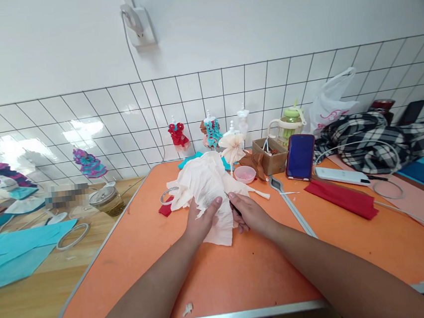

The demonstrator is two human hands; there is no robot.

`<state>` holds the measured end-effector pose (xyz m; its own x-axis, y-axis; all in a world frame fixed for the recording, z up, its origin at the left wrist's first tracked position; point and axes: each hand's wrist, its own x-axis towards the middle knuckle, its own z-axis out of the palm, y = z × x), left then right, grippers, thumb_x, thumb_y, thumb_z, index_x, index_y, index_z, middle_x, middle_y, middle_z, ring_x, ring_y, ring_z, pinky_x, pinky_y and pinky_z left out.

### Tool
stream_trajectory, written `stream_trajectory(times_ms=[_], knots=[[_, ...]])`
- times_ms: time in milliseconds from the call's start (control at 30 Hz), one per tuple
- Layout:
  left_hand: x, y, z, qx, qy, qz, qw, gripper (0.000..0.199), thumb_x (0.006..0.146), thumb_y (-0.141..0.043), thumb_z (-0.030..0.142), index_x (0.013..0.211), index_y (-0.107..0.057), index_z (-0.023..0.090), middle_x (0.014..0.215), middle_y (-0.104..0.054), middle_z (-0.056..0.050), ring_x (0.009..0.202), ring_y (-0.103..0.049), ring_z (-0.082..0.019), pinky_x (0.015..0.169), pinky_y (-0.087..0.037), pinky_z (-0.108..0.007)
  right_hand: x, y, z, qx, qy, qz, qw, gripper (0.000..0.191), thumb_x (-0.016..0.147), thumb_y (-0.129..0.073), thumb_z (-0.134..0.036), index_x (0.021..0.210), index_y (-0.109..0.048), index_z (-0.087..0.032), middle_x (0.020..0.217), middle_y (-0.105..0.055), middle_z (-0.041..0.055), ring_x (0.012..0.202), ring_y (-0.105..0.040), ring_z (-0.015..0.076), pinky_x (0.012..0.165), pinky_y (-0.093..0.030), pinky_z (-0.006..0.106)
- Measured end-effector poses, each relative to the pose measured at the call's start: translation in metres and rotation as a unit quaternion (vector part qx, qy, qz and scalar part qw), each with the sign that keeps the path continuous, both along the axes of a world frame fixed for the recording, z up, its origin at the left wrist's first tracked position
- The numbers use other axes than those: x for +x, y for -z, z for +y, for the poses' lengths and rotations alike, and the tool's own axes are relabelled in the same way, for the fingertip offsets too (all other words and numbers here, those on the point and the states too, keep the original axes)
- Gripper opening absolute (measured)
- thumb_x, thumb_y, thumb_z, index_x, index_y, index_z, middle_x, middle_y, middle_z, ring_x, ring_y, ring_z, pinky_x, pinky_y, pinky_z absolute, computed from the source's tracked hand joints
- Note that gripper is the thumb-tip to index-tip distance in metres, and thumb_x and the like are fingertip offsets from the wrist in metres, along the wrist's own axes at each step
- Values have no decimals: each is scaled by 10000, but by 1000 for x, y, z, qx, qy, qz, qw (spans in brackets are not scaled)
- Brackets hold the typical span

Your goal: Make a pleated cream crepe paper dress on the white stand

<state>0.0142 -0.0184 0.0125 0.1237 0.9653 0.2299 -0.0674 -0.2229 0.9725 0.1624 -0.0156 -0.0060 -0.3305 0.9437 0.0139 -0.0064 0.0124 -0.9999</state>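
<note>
A crumpled cream sheet of crepe paper point(208, 179) lies over the middle of the orange table, its lower edge hanging toward me. My left hand point(202, 223) is closed on its near part, thumb on top. Close beside it on the right, my right hand point(254, 216) is closed around a small black-handled tool point(235, 208) at the paper's right side. The tool's working end is hidden by paper and fingers, so its kind does not show. Behind the sheet stands a small white stand with a cream paper piece point(232, 147) gathered on it.
Behind are small dress forms in red point(177, 135) and turquoise point(212, 131), a pink bowl point(245, 174) and a cardboard box point(270, 156). To the right are a phone point(301, 156), folded red paper point(341, 199) and a white power strip point(341, 175). A wire coil point(168, 196) lies left.
</note>
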Motion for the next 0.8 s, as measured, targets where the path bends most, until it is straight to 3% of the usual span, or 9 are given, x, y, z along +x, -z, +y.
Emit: stream_trajectory(times_ms=[167, 300, 400, 667, 800], knots=[[-2, 0, 2, 8, -52, -6, 999, 330, 724, -666, 362, 964, -598, 146, 1044, -672, -97, 968, -621, -250, 889, -456, -372, 0, -1, 0, -4, -17, 16, 1000, 448, 841, -319, -634, 706, -390, -212, 399, -336, -107, 280, -303, 65, 336, -420, 211], [-1, 1, 5, -4, -88, -9, 996, 381, 691, -698, 352, 994, -596, 146, 1059, -666, -102, 1034, -593, -253, 930, -429, -375, 0, -2, 0, -7, -15, 26, 1000, 437, 837, -343, -626, 698, -386, -213, 401, -297, -109, 297, -271, 61, 339, -420, 206], [0, 3, 8, -33, -86, -42, 995, 438, 656, -724, 363, 1004, -586, 134, 1065, -663, -120, 1028, -596, -273, 875, -468, -380, 0, -5, -1, -12, -12, 26, 1000, 430, 834, -352, -622, 697, -381, -215, 405, -288, -112, 299, -261, 59, 347, -427, 207], [4, 2, 3, -93, 31, -55, 994, 468, 692, -678, 442, 1038, -545, 156, 824, -702, -94, 766, -671, -277, 668, -537, -402, -1, -2, -2, -21, -5, 13, 1000, 463, 827, -330, -653, 708, -401, -212, 425, -356, -96, 298, -375, 78, 332, -406, 213], [5, 4, 2, -59, -33, -11, 998, 495, 670, -714, 385, 1078, -531, 174, 1006, -680, -104, 872, -655, -260, 731, -531, -368, -2, 0, -1, -20, 26, 18, 999, 469, 809, -354, -668, 711, -410, -213, 455, -318, -91, 309, -344, 73, 312, -373, 214]])
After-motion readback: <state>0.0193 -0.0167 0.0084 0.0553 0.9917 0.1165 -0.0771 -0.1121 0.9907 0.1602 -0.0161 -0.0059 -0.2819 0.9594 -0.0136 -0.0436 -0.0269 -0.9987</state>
